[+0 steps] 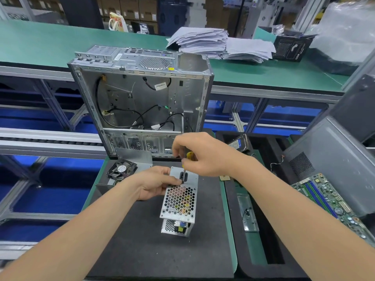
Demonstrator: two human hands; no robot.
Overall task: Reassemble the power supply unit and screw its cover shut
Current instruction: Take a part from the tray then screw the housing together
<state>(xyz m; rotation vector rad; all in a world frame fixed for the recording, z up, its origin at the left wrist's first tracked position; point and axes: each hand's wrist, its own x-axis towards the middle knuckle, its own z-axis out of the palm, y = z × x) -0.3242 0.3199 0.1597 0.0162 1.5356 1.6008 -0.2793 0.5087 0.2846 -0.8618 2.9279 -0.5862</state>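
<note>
Power supply unit (176, 227) lies on the dark mat (142, 240) of the counter (230, 224), in front of the open computer case (142, 94). The left hand (156, 184) grips its far left edge, fingers curled. The right hand (200, 155) pinches a yellow-handled screwdriver (189, 156), held upright, its tip on the perforated cover (179, 199) just beside the left thumb. A fan (121, 169) lies to the left.

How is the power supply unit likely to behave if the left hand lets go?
Probably stiff: the power supply unit is a sheet-metal box. The screwdriver bears near one end, so without the left hand steadying it, it may rock or shift on the mat.
</note>
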